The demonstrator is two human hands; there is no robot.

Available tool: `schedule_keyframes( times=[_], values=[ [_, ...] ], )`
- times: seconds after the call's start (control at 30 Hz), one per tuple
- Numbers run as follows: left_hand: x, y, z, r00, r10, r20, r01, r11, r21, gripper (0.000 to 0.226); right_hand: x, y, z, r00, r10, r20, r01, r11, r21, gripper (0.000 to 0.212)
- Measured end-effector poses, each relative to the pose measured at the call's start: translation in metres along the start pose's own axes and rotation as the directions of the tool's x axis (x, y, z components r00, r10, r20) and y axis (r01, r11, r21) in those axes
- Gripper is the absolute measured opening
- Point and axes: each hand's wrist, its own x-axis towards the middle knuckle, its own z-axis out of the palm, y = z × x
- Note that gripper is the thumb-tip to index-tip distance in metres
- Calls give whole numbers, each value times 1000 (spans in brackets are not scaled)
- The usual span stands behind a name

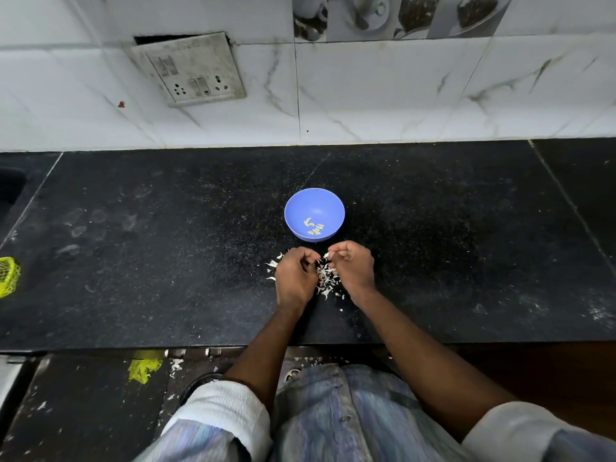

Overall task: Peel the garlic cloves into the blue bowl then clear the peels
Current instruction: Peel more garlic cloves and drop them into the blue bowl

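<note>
Two hands worked close together over the black granite counter [166,261], nearest the person; the left hand [295,278] was curled, its fingertips drawn in around what I took to be a garlic clove, though the clove itself was hidden between the fingers; the right hand [353,265] was curled too, thumb and forefinger pinching a white scrap of skin at the clove's end. Beneath and between them lay the peels [325,278], a loose scatter of papery flakes on the stone; these looked feather-light and brittle, likely to drift at a breath, so they would be better swept together with the flat of a hand than picked up singly. A clove of that size should be firm but slippery once bared; the tip or root end seemed the place to nip the skin. Just beyond the hands stood the blue bowl [295,208], upright, with several peeled cloves [314,226] lying in its bottom.
</note>
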Motion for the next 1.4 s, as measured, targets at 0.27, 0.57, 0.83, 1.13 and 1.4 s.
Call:
schedule_keyframes(
  times=[0.27, 0.57, 0.83, 1.13, 1.4],
  values=[
    [0, -1, 1, 999, -38, -15, 38, 999, 18, 37, -4, 0, 4, 1000, 8, 1, -8, 1000, 14, 13],
    [3, -6, -1, 999, 15, 51, -14, 1000, -17, 19, -8, 2, 3, 1000, -12, 15, 12, 1000, 13, 13],
    [0, -5, 3, 997, -81, 7, 81, 987, -140, 7, -12, -3, 1, 993, -54, 108, 56, 998, -15, 8],
    [-1, -1, 3, 1000, -23, -12, 23, 998, -53, 14, -10, -3, -1, 984, -141, 110, 163, 958, -236, 11],
    [-2, 3, -2, 998, 50, 23, -51, 997, 50, 12, -11, -12, -6, 977, -171, 128, 204, 926, -319, 12]
  ],
)
